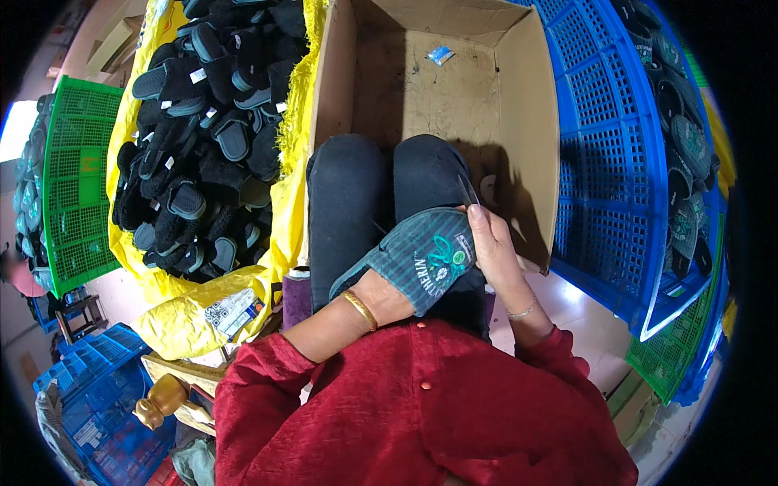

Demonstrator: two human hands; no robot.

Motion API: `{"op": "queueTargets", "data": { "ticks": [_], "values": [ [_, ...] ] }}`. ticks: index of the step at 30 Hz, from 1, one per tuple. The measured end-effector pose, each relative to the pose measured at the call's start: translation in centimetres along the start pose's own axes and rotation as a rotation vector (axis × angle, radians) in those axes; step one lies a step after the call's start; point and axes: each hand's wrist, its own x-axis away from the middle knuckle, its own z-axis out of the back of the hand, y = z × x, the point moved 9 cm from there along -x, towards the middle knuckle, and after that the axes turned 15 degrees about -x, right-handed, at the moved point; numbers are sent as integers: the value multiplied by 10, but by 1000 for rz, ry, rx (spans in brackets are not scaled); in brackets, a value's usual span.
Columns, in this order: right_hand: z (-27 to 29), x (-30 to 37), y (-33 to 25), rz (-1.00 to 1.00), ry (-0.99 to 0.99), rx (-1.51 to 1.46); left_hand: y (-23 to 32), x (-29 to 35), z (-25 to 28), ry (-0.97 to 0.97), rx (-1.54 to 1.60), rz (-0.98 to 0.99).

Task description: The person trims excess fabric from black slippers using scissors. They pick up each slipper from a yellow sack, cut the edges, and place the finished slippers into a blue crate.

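Observation:
A dark green-grey striped slipper [429, 255] with teal embroidery lies over my lap. My left hand [381, 296] is pushed into its opening, so the slipper sits around it and the fingers are hidden inside. At the slipper's right edge, my right hand [494, 247] is closed, the thumb pointing up. From that grip a thin, shiny, blade-like tool [468, 190] sticks out over my knee. Its kind is not clear, and its lower part is covered by the hand.
Left of my legs, a yellow woven sack [288, 202] holds many black fuzzy slippers [231, 138]. An open cardboard box [450, 105] with a small blue packet [440, 55] stands ahead. Blue crates [608, 154] flank the right; a green crate [85, 178] stands far left.

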Motion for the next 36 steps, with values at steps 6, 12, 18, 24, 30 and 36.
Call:
{"op": "queueTargets", "data": {
  "ticks": [6, 12, 18, 24, 30, 36],
  "values": [
    [13, -3, -2, 34, 21, 29, 0, -25, 12, 109, 103, 77],
    [14, -5, 14, -18, 37, -125, -2, -21, 3, -98, 150, 77],
    [5, 9, 15, 73, 48, -111, 10, 24, -11, -23, 72, 15],
    [11, 13, 3, 158, 61, 26, -4, 72, 34, -147, 464, 70],
    [3, 16, -5, 204, -32, 41, -63, 76, 56, 238, 411, 656],
    [-10, 21, -12, 67, -212, -46, -71, 62, 32, 160, 558, 637]
  ]
}}
